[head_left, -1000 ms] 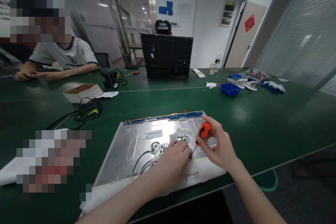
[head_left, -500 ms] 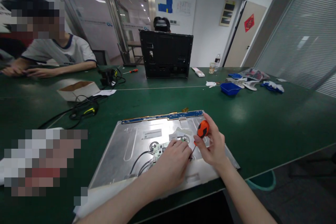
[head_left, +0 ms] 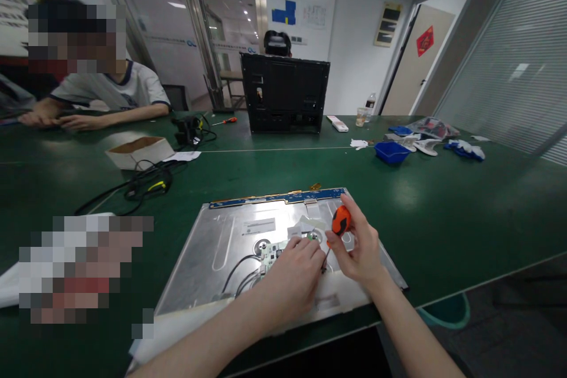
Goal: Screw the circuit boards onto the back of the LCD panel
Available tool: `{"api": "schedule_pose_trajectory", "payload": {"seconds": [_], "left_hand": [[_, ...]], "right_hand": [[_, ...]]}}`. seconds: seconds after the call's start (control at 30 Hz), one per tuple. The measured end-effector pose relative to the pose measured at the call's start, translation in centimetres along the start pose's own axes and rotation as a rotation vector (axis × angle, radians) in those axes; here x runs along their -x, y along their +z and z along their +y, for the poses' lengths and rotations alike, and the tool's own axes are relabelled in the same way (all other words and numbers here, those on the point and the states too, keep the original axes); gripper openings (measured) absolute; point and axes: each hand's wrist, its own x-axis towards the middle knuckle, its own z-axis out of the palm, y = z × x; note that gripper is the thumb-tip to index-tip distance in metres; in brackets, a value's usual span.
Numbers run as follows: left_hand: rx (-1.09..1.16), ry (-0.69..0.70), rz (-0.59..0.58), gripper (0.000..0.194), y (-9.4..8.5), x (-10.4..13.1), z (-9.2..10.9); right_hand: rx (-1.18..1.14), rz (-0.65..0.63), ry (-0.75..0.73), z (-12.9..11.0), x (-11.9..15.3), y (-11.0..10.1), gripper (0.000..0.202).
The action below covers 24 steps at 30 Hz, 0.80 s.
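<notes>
A person's right hand (head_left: 362, 251) is pinching an orange screwdriver (head_left: 341, 221), its shaft slanting down beside the left hand (head_left: 297, 266), whose hold is hidden.

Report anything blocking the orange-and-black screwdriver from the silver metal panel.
Nothing visible blocks the orange-and-black screwdriver, held in the right hand, from the silver metal panel; tip contact beside the left hand is unclear.

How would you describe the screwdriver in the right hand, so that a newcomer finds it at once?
On the green table, find the silver metal panel nearest the camera. Over its right part, the right hand holds the orange-and-black screwdriver. Another screwdriver lies farther back on the table; this one is held, tilted.
</notes>
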Motion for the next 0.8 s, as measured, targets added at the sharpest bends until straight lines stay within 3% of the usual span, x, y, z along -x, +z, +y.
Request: {"api": "schedule_pose_trajectory", "payload": {"seconds": [0.3,0.5,0.8], "left_hand": [[0.005,0.002,-0.024,0.021,-0.2,0.0,0.1],[0.024,0.002,-0.016,0.024,-0.4,0.1,0.0],[0.037,0.013,0.006,0.025,0.0,0.1,-0.1]], "right_hand": [[0.014,0.079,0.026,0.7,1.3,-0.1,0.067],[-0.008,0.011,-0.012,0.3,0.9,-0.1,0.067],[0.022,0.034,-0.060,0.0,0.6,0.1,0.062]]}}
